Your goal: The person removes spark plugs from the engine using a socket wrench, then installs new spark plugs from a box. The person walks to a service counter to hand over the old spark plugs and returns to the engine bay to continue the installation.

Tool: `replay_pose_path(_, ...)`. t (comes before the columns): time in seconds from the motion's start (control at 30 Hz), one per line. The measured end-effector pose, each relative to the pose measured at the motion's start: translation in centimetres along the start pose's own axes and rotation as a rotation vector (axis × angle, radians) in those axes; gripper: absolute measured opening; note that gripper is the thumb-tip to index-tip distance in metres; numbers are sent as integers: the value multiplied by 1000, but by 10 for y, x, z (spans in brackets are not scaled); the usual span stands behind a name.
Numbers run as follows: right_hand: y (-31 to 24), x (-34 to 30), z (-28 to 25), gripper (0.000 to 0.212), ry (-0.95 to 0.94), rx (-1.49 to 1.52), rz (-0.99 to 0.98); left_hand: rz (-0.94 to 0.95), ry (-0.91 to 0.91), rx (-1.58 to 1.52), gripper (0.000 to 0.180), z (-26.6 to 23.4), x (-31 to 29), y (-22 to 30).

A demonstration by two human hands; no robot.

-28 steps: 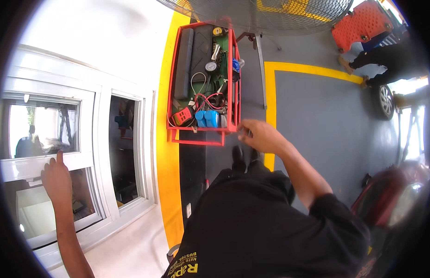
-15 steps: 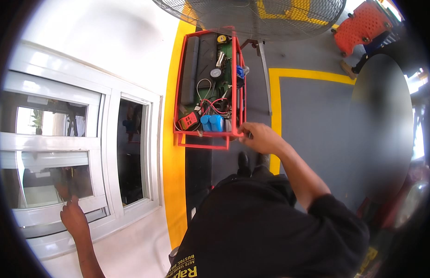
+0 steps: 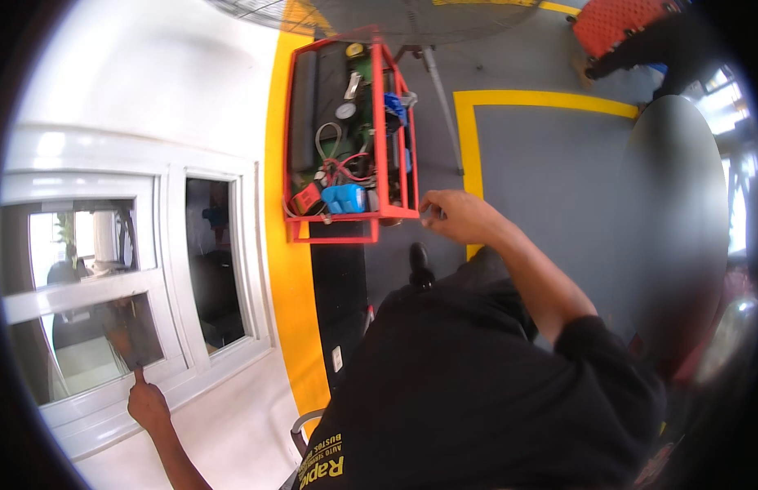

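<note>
My left hand (image 3: pixel 149 402) is at the lower part of the white-framed window (image 3: pixel 171 269). One finger stretches up and seems to touch the frame; the others are partly folded, and nothing shows in them. Just right of the red tool cart (image 3: pixel 330 217) is my right hand (image 3: pixel 456 216). Its fingers bend loosely, with a small gap at the thumb and nothing visible between them. On the cart's top lie a dial gauge (image 3: pixel 346 111), blue canisters (image 3: pixel 344 198), a red handheld meter (image 3: pixel 306 198), red cables (image 3: pixel 340 170) and a yellow tape measure (image 3: pixel 354 50).
A large wire-caged fan (image 3: pixel 379 18) stands beyond the cart, its stand leg (image 3: pixel 444 106) reaching the grey floor. Yellow lines (image 3: pixel 469 155) mark the floor. At the far right are a red wheeled creeper board (image 3: pixel 620 24) and another person's dark-clothed limb (image 3: pixel 652 53).
The view has shifted, so the cart appears farther left and higher. My right hand has come away from the cart's corner. My left hand still reaches to the window.
</note>
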State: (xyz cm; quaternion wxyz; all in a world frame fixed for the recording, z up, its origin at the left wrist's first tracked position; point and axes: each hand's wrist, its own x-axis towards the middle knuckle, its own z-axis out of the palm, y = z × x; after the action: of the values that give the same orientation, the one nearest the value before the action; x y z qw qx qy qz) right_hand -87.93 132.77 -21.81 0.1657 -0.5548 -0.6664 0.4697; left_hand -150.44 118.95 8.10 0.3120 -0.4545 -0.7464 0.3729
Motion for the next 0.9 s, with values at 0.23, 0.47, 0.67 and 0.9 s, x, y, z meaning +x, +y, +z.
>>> replay_pose_path(0.23,176,-141,-130,31,330,157,288,223,-59,24,39,2,24,94)
replay_pose_path(0.47,276,-320,-317,29,520,114,340,778,-1550,-1147,33,-183,-86,595)
replay_pose_path(0.67,356,-409,-504,30,667,90,479,1230,-1369,-812,53,-469,-196,801)
replay_pose_path(0.9,529,-516,-655,39,702,189,994,1172,-736,-855,37,-785,-151,1018)
